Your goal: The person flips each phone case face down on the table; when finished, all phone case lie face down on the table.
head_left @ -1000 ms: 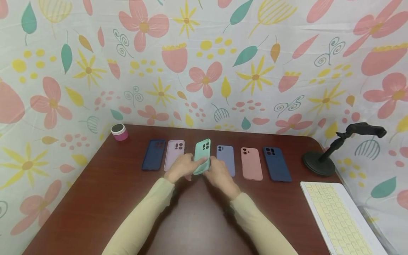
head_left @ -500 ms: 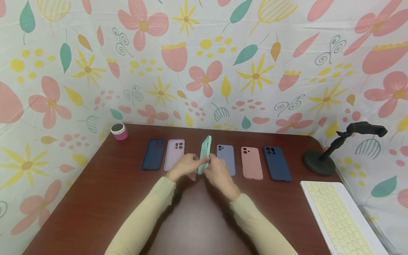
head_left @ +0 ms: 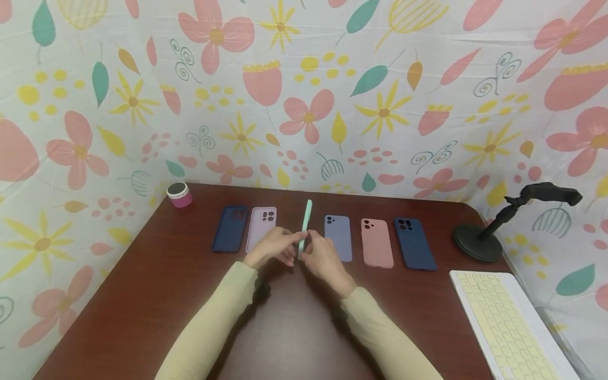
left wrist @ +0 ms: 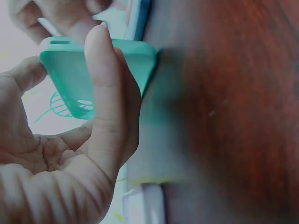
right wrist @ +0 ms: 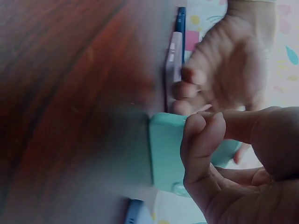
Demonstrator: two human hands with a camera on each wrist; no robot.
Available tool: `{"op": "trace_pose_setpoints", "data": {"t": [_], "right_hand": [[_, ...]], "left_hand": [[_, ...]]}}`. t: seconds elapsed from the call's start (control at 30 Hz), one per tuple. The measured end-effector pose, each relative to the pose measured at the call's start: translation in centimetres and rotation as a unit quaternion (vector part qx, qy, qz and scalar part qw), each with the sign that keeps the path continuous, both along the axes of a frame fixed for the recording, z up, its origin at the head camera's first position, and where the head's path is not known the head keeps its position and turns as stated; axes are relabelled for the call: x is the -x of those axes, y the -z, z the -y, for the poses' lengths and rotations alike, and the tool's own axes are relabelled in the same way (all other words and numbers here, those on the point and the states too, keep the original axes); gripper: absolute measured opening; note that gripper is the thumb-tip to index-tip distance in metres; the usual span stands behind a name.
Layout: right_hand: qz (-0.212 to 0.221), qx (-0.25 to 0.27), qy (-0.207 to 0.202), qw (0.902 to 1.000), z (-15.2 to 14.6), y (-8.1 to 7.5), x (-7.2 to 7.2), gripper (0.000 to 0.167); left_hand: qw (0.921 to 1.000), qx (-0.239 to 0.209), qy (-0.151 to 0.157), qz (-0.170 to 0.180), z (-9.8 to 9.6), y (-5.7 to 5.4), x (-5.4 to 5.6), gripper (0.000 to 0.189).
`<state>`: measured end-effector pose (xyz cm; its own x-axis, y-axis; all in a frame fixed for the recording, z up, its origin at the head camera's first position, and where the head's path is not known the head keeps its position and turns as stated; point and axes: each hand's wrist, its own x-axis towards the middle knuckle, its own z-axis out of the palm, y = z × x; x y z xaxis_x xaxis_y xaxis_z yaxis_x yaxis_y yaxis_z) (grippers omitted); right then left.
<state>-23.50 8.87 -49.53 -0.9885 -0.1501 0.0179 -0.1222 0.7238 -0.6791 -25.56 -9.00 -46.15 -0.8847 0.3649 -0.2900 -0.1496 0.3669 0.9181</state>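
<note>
A mint green phone case point(head_left: 307, 212) stands on its side edge close over the table, seen nearly edge-on in the head view. My left hand point(head_left: 273, 245) holds it between thumb and fingers near its near end. Opposite, my right hand point(head_left: 328, 258) pinches that end with thumb and curled fingers. The left wrist view looks into the hollow inside of the phone case point(left wrist: 70, 79), which the left thumb crosses. Its smooth back and part of the camera opening show in the right wrist view, with the right fingers point(right wrist: 198, 149) over the rest.
A row flanks the hands: a navy case point(head_left: 230, 229) and a lilac case point(head_left: 258, 227) on the left, periwinkle point(head_left: 338, 240), pink point(head_left: 377, 245) and blue cases point(head_left: 415, 245) on the right. A pink jar point(head_left: 179, 195), black stand point(head_left: 477, 243) and white keyboard point(head_left: 503, 322) sit farther out.
The mint green phone case has turned from showing its back and camera holes to standing edge-on. Both hands stay on it in nearly the same place.
</note>
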Motion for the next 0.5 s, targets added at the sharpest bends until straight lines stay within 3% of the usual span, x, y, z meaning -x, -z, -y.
{"op": "trace_pose_setpoints", "data": {"t": [0.03, 0.1, 0.3, 0.5], "right_hand": [[0.002, 0.001, -0.008, 1.0, -0.1, 1.0, 0.5, 0.067], [0.011, 0.002, -0.018, 0.9998, 0.0, 1.3, 0.7, 0.063], [0.046, 0.038, -0.026, 0.9979, 0.8, -2.5, -1.4, 0.051], [0.055, 0.017, -0.026, 0.998, 1.1, -2.5, -1.5, 0.047]], "left_hand": [[1.0, -0.005, -0.005, -0.002, 0.1, -0.1, 0.0, 0.057], [0.9997, -0.016, -0.018, -0.005, 0.2, -0.3, 0.2, 0.053], [0.9968, -0.04, -0.054, -0.045, 0.6, -0.7, 0.2, 0.033], [0.996, -0.031, -0.063, -0.054, 1.0, -1.2, 0.2, 0.026]]}}
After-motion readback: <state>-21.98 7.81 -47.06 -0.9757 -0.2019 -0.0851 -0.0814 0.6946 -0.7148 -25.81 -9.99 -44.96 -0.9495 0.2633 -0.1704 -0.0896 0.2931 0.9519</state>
